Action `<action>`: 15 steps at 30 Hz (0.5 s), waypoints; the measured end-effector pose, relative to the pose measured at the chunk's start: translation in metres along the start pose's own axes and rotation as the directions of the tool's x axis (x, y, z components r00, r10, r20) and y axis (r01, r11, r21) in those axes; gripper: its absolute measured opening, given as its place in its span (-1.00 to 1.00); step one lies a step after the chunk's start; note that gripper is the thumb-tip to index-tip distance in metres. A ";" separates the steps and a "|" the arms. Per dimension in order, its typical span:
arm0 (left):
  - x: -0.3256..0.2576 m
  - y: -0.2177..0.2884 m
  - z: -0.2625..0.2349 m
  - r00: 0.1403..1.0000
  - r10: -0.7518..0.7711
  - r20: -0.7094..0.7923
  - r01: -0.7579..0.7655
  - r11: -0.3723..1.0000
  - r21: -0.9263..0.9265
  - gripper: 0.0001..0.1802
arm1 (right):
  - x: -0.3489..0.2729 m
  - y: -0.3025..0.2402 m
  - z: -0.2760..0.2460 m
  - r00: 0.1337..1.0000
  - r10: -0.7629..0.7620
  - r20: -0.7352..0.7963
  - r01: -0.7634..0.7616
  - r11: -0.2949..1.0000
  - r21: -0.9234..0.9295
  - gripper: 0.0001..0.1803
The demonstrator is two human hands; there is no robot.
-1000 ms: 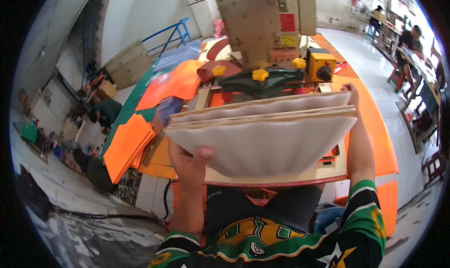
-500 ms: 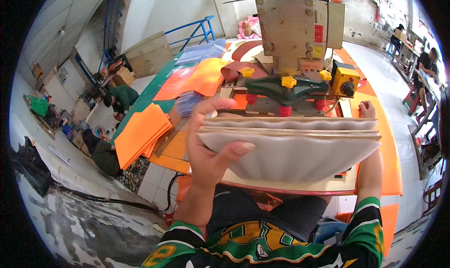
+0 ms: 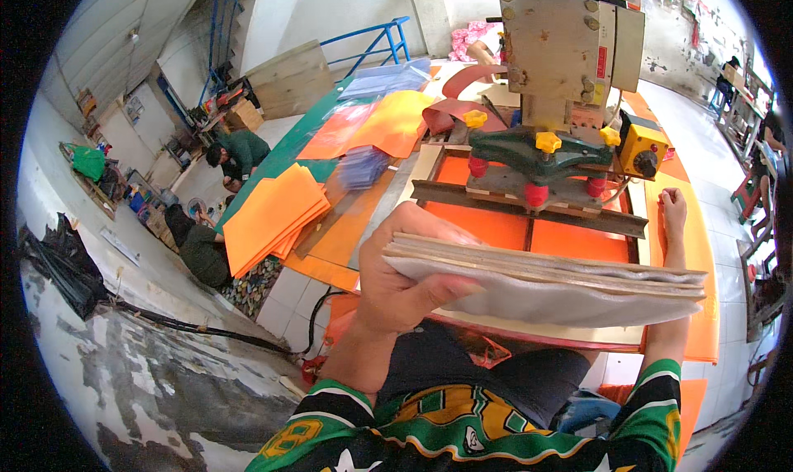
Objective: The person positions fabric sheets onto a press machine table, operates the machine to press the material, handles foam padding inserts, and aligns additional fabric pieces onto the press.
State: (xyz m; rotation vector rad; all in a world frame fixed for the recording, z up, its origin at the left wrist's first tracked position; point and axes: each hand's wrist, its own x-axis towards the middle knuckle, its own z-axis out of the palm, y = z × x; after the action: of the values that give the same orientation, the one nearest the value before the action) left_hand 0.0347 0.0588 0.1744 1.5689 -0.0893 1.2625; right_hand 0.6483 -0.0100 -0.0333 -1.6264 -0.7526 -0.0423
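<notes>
Boards in a thin stack (image 3: 545, 286), pale wood on top with a grey-white sheet curving beneath, sit closest to the camera, held level in front of the person's chest and above the near edge of the work table (image 3: 545, 338). Left hand (image 3: 405, 282) clasps the stack's left end, thumb pressed under the grey sheet and fingers (image 3: 429, 224) folded over the top board. Right hand (image 3: 673, 208) reaches past the stack's far right corner; it is curled into a loose fist beside the orange sheet (image 3: 578, 239) on the machine bed, and whether it grips anything there cannot be told. Both forearms come out of green, black and white striped sleeves (image 3: 652, 389). Beyond the stack stands the press machine (image 3: 566, 67): a dark green frame with yellow knobs and red feet over the orange bed, a worn beige head above, and a yellow control box (image 3: 643, 148) on its right. Left of the table, a pile of orange sheets (image 3: 268, 216) lies fanned out, with more orange and clear plastic sheets (image 3: 363, 170) farther along the green surface. Down on the floor at the far left, two people (image 3: 219, 195) crouch near scattered goods, and a blue railing (image 3: 372, 42) runs along the wall behind.
</notes>
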 end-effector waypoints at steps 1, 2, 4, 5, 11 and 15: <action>-0.001 -0.001 0.000 1.000 -0.008 0.007 0.008 0.999 -0.041 -0.63 | -0.002 -0.002 0.000 1.000 0.017 0.016 -0.017 1.000 0.001 -0.83; -0.002 -0.002 0.000 1.000 -0.016 0.015 0.017 0.997 -0.080 -0.63 | -0.002 -0.004 0.003 1.000 0.018 0.021 -0.018 1.000 0.005 -0.83; -0.003 -0.003 -0.001 1.000 -0.013 0.021 0.014 0.996 -0.088 -0.64 | 0.002 -0.003 -0.005 1.000 0.016 0.023 -0.014 0.996 -0.085 -0.84; -0.003 -0.003 -0.001 1.000 -0.009 0.026 0.011 0.996 -0.092 -0.64 | 0.003 -0.001 -0.006 1.000 0.016 0.022 -0.014 0.996 -0.087 -0.84; -0.001 0.000 0.001 0.999 0.019 0.042 -0.017 0.999 -0.041 -0.63 | 0.007 0.009 -0.004 1.000 -0.010 0.024 0.012 0.998 -0.069 -0.83; 0.005 -0.003 -0.003 0.999 0.020 -0.036 -0.014 0.990 0.139 -0.59 | 0.010 0.020 -0.003 0.999 -0.017 0.037 0.015 0.999 0.043 -0.85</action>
State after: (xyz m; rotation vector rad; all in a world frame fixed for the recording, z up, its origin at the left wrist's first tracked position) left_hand 0.0375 0.0649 0.1760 1.6651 0.0087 1.3344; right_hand 0.6671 -0.0081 -0.0453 -1.5842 -0.7900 -0.0070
